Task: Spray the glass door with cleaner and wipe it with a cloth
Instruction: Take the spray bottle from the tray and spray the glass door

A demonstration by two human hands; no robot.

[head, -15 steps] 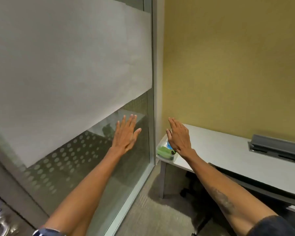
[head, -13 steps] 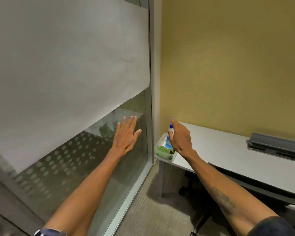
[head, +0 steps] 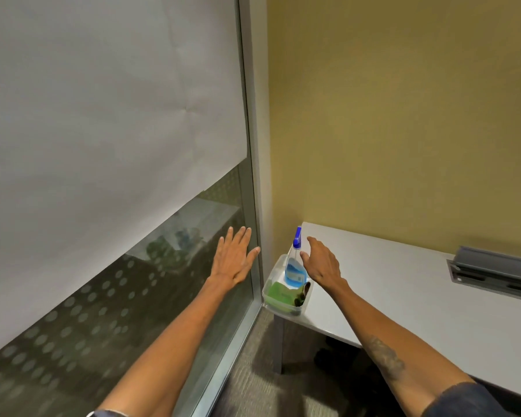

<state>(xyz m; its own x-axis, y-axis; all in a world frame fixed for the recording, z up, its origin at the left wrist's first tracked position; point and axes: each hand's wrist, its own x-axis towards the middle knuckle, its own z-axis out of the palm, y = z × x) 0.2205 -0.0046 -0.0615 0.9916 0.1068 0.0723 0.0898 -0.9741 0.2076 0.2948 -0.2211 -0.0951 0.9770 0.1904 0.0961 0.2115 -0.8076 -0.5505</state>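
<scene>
A spray bottle [head: 294, 266] with a blue nozzle and blue liquid stands upright in a clear plastic tub [head: 269, 299] on the desk corner. A green cloth [head: 278, 291] lies in the same tub beside it. My right hand [head: 322, 263] hovers just right of the bottle, fingers apart and slightly curled, holding nothing. My left hand [head: 233, 257] is spread flat in front of the glass door [head: 163, 296], whose lower part is clear with a dotted film. White paper [head: 103, 115] covers the upper glass.
The white desk [head: 418, 296] runs along a yellow wall [head: 403, 115], with a grey cable box [head: 494, 272] at its back right. A metal door frame [head: 253, 176] separates glass and wall. Carpet [head: 253, 386] lies below.
My right hand has moved right and off the bottle, uncovering its nozzle and body. The view has shifted slightly left and down. My left hand stays spread in front of the glass.
</scene>
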